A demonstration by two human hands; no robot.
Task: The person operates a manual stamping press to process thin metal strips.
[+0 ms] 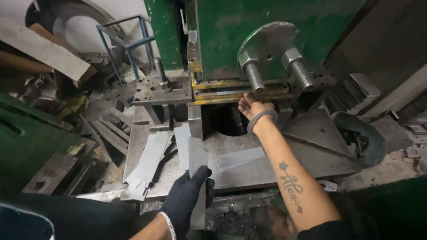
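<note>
the metal strip [197, 156] is the thing in hand: a flat grey sheet-metal piece, long axis running 12 to 6 o'clock, top end lying on the steel surface [311, 162], bottom end hanging off the near edge toward me. my left hand [187, 200], in a dark knit glove, has it from the 6 o'clock end, fingers [201, 174] closed over the strip's lower half, pinching it thumb under. so the strip points straight away from the left hand, up toward the die slot [222, 94] at 12 o'clock and a touch to 1.

my right hand [251, 108] is bare, grey band on the wrist, and already sits at that slot, at 1 o'clock from the strip and well apart from it. its fingers are tucked under the yellow-edged plates; spread or closed, i cannot tell, and i see nothing gripped in them. right hand is nearer the slot, left hand is the one on the strip.

around it: another loose strip [240, 158] lies at 3 o'clock, just beside, long axis near 9 to 3. a stack of blanks [149, 162] sits at 9 o'clock, fanned. two big bolts [253, 71] stick out of the green press [284, 18] above the slot. scrap pile [89, 133] further out at 9 to 10 o'clock.
</note>
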